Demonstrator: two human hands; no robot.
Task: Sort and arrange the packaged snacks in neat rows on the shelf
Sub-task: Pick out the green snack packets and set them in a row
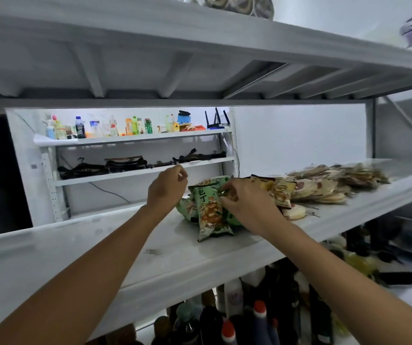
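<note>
A cluster of green snack packets [208,210] is observed lying overlapped and askew on the white shelf [100,245], near its middle, with one packet angled toward the front edge. The upper part of the cluster is pinched between the thumb and fingers of the right hand [249,207]. The left hand [167,186] is held just behind the cluster's left side with fingers curled; whether anything is grasped in it cannot be told. Yellow-brown packets [280,190] are noted touching the green ones on the right, followed by a loose heap of clear-wrapped snacks [324,188] extending further right. Bottles [259,317] are stored on the level below. A farther rack [135,139] carrying drinks and a router [216,120] is seen behind
</note>
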